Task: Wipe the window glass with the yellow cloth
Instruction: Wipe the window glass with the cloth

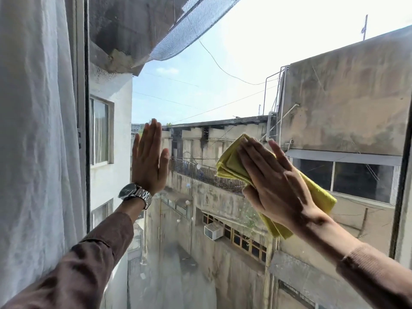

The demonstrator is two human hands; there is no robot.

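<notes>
The window glass [223, 74] fills most of the view, with buildings and sky behind it. A folded yellow cloth [231, 162] lies flat against the pane right of centre. My right hand [274, 179] presses on the cloth with fingers straight and pointing up-left; cloth shows above the fingers and below the wrist. My left hand [149, 159] rests flat on the bare glass left of centre, fingers together and pointing up, holding nothing. A metal wristwatch [136, 194] sits on the left wrist.
A white curtain [38, 130] hangs along the left side beside the dark window frame [87, 130]. The right frame edge [401, 197] runs down the far right. Small white specks [188, 202] dot the lower glass.
</notes>
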